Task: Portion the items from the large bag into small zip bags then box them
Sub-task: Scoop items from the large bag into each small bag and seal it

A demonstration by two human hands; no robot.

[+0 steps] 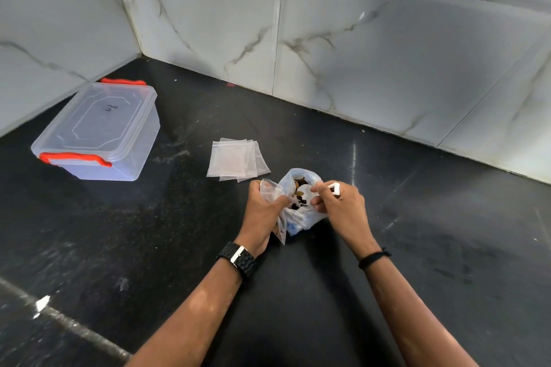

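On the black counter (328,292), the left hand (264,211) grips a small zip bag (272,191) against the big bag (301,217). The right hand (340,202) pinches a white scoop (307,190) inside the big bag's open mouth, over dark pieces. Beyond lie spare zip bags (232,159); far left, the lidded box (98,131).

Your left hand (262,211) grips a small zip bag (272,191); your right hand (340,202) holds a white scoop (307,191) in the large bag (301,217) on the worktop (417,232).
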